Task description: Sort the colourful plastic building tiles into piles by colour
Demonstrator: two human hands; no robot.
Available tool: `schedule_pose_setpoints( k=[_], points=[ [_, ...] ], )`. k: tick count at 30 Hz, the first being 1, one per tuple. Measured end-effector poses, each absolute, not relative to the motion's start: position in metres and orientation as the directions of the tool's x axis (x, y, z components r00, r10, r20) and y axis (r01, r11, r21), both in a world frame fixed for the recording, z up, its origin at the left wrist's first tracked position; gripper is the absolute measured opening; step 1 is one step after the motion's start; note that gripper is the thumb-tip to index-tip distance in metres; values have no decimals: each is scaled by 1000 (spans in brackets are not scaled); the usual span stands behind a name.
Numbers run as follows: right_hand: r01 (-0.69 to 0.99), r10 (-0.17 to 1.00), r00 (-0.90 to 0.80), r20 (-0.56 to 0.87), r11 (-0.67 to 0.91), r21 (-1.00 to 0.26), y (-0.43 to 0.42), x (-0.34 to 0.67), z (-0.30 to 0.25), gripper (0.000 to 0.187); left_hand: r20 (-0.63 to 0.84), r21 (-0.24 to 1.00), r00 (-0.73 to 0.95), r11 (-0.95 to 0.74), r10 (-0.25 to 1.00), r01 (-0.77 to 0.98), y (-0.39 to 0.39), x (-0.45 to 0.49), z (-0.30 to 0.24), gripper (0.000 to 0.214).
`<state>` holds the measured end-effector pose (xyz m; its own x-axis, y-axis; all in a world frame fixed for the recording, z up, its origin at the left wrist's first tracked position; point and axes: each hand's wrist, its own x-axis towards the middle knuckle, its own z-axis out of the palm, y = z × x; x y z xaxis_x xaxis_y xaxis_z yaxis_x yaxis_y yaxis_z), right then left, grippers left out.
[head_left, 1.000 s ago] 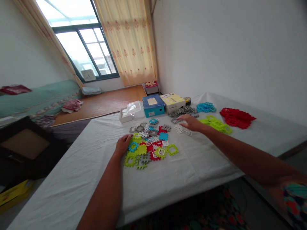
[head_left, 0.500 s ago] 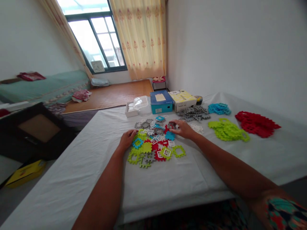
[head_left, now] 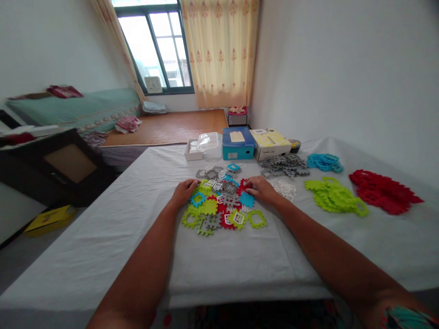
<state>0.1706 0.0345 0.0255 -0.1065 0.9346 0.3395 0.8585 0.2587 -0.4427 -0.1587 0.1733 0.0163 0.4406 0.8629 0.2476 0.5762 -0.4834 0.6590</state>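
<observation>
A mixed heap of toothed plastic building tiles in green, red, grey and blue lies before me, with white lattice window pieces among them. At its left edge is my left hand [head_left: 186,191], fingers bent and close together beside a green tile [head_left: 205,186]; the fingertips are partly hidden. On the right side my right hand [head_left: 261,188] has thumb and fingers at a red tile [head_left: 242,185], closed on its edge. Just below the thumb lies a solid blue tile [head_left: 247,199]. A grey tile [head_left: 231,201] rests mid-heap.
Sorted piles lie to the right: grey tiles [head_left: 284,165], blue tiles [head_left: 324,162], green tiles [head_left: 334,195], red tiles [head_left: 384,191] and white window pieces [head_left: 284,188]. Behind stand a blue box [head_left: 238,145], a yellow box [head_left: 270,144], a clear container [head_left: 210,144] and a small white box [head_left: 193,154].
My right hand has left a grey tile, which now lies in the middle of the heap, and is at the red tile. My left hand stays by the heap's left edge. The view has shifted.
</observation>
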Motion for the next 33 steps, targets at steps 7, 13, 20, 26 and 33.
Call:
schedule_pose_setpoints(
  k=[7, 13, 20, 26, 33],
  points=[
    [778, 951, 47, 305, 157, -609, 25, 167, 32, 8, 244, 659, 454, -490, 857, 571, 173, -159, 18, 55],
    [785, 851, 205, 484, 153, -601, 24, 178, 35, 23, 272, 647, 457, -512, 847, 564, 170, -158, 21, 53],
    [666, 868, 278, 412, 135, -734, 21, 191, 40, 28, 268, 653, 446, -501, 854, 568, 172, -158, 22, 54],
    [703, 900, 242, 363, 96, -705, -25, 241, 53, 26, 246, 635, 460, -501, 853, 589, 173, -160, 28, 58],
    [512, 310, 845, 437, -229, -828, -127, 424, 56, 33, 217, 579, 467, -498, 857, 645, 185, -164, 28, 58]
  ],
)
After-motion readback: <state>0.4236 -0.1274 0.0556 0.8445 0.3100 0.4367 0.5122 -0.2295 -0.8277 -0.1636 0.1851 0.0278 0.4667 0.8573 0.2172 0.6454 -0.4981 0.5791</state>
